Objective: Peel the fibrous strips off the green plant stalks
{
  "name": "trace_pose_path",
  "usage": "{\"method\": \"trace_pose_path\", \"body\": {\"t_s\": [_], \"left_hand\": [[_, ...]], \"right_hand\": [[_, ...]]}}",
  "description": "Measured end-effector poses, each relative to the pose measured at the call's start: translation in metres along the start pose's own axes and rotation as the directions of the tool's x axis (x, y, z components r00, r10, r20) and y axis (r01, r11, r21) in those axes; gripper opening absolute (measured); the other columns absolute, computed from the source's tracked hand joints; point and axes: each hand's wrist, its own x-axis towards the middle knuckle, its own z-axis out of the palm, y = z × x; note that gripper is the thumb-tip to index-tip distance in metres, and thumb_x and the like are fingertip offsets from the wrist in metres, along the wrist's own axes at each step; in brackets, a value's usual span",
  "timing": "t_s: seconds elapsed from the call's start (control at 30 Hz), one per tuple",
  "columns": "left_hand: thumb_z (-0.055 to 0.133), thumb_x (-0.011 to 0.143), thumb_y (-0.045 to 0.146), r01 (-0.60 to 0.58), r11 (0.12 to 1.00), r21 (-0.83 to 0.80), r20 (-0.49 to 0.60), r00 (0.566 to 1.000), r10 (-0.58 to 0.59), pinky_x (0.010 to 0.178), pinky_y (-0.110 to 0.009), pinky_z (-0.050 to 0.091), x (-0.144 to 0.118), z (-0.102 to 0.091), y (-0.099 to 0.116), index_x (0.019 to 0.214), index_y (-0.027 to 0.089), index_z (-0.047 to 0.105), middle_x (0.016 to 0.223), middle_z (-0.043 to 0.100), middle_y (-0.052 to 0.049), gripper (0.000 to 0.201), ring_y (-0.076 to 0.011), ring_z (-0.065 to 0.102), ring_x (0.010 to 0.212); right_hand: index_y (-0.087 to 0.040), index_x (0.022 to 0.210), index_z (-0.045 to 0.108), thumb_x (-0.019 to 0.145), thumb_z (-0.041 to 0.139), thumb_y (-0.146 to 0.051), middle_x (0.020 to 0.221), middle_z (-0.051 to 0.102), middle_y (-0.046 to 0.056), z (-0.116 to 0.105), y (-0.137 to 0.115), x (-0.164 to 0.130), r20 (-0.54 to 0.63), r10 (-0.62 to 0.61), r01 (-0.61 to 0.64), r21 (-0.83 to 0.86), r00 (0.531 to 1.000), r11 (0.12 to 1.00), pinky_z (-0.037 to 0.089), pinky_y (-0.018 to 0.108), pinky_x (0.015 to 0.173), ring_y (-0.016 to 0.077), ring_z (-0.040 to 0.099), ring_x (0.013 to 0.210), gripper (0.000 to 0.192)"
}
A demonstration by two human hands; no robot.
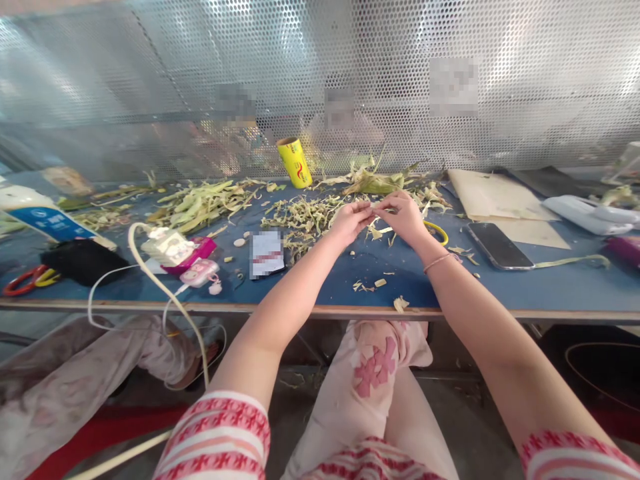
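Note:
My left hand [350,221] and my right hand [403,215] meet over the blue table [320,283], fingertips pinched together and almost touching. Whatever sits between them is too small to make out, though a pale speck shows at the fingertips. Just behind and left of them spreads a heap of small, pale green, curled plant pieces [305,217]. Larger dried leaves [380,181] lie beyond my hands. Beside my right wrist a yellow loop, perhaps a scissor handle [437,232], is partly hidden.
A yellow tube [295,162] stands by the perforated metal wall [390,80]. Rightward lie a phone [500,245] and brown cardboard [500,193]. On the left are leaf strips [205,205], a power bank with cables [197,270], a black pouch [84,261] and red-handled scissors [23,280]. Another person's legs [100,373] show.

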Motion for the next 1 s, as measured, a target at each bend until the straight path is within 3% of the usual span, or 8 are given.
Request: {"method": "trace_pose_path", "body": {"t_s": [0.17,0.27,0.57,0.8,1.0], "left_hand": [[0.052,0.083,-0.006,0.065,0.998,-0.003,0.026,0.998,-0.065,0.073,-0.020,0.051,0.0005,0.0005,0.0003,0.074,0.010,0.060,0.062,0.064,0.001,0.020,-0.0048,0.062,0.059],[0.052,0.082,-0.006,0.106,0.994,0.012,0.004,0.994,-0.106,0.073,-0.021,0.050,0.0007,-0.0006,0.0003,0.073,0.010,0.059,0.059,0.062,0.001,0.020,-0.0048,0.059,0.056],[0.051,0.084,-0.002,0.138,0.988,-0.066,0.013,0.990,-0.138,0.089,-0.029,0.053,0.0010,-0.0022,0.0021,0.070,0.011,0.063,0.064,0.066,-0.003,0.022,-0.0082,0.064,0.064],[0.053,0.085,-0.001,0.127,0.990,-0.062,0.034,0.992,-0.125,0.088,-0.028,0.054,-0.0005,-0.0027,0.0021,0.075,0.011,0.065,0.067,0.069,-0.003,0.019,-0.0089,0.067,0.066],[0.055,0.083,-0.003,0.120,0.990,-0.071,-0.047,0.991,-0.124,0.089,-0.030,0.055,-0.0010,-0.0022,0.0047,0.073,0.011,0.065,0.064,0.069,-0.002,0.020,-0.0085,0.067,0.063]], "right_hand": [[-0.020,0.086,0.071,0.083,0.060,-0.021,0.098,0.060,0.009,-0.0042,0.0013,-0.0008,0.116,-0.278,0.295,-0.177,0.954,0.939,0.053,0.040,0.084,0.0201,0.059,0.090,0.012],[-0.020,0.090,0.071,0.085,0.058,-0.020,0.100,0.060,0.009,-0.0047,0.0044,-0.0002,0.181,-0.330,0.366,-0.227,0.927,0.902,0.051,0.041,0.089,0.0214,0.057,0.094,0.015],[-0.022,0.087,0.071,0.090,0.053,-0.024,0.098,0.061,0.009,-0.0041,0.0025,-0.0008,0.208,-0.254,0.307,-0.291,0.945,0.906,0.048,0.039,0.089,0.0220,0.056,0.093,0.018],[-0.023,0.091,0.069,0.093,0.048,-0.024,0.098,0.060,0.008,-0.0011,0.0050,-0.0018,0.200,-0.237,0.293,-0.335,0.951,0.895,0.048,0.034,0.086,0.0199,0.055,0.090,0.022],[-0.023,0.081,0.073,0.088,0.056,-0.025,0.094,0.062,0.007,0.0031,0.0033,-0.0016,0.085,-0.226,0.239,-0.220,0.971,0.946,0.050,0.038,0.087,0.0200,0.058,0.089,0.018]]}}
